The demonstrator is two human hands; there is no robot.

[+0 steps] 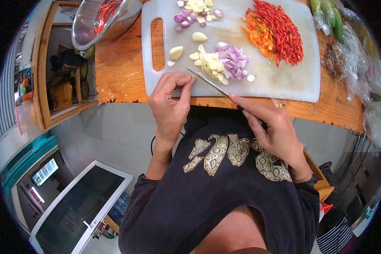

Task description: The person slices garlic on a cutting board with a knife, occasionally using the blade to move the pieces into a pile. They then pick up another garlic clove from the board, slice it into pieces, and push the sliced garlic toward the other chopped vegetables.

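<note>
My right hand (pixel 269 125) grips a knife (pixel 209 82) by its dark handle, the index finger lying along the back of the blade. Its blade points up and left over the white cutting board (pixel 283 86). Close to the knife tip, my left hand (pixel 171 103) has thumb and fingertips pinched together; what they hold, if anything, is hidden. Just beyond the blade lie sliced garlic (pixel 211 63) and sliced shallots (pixel 233 62). A whole garlic clove (pixel 176 52) sits near the board's handle slot, with another garlic clove (pixel 200 37) farther right.
Chopped red chillies (pixel 281 34) and orange chillies (pixel 258 36) are heaped at the board's right. Peeled shallots (pixel 185 17) lie at the back. A metal bowl (pixel 108 21) with red chillies stands back left. Plastic bags (pixel 355 55) and green vegetables (pixel 332 17) line the wooden table's (pixel 118 67) right side.
</note>
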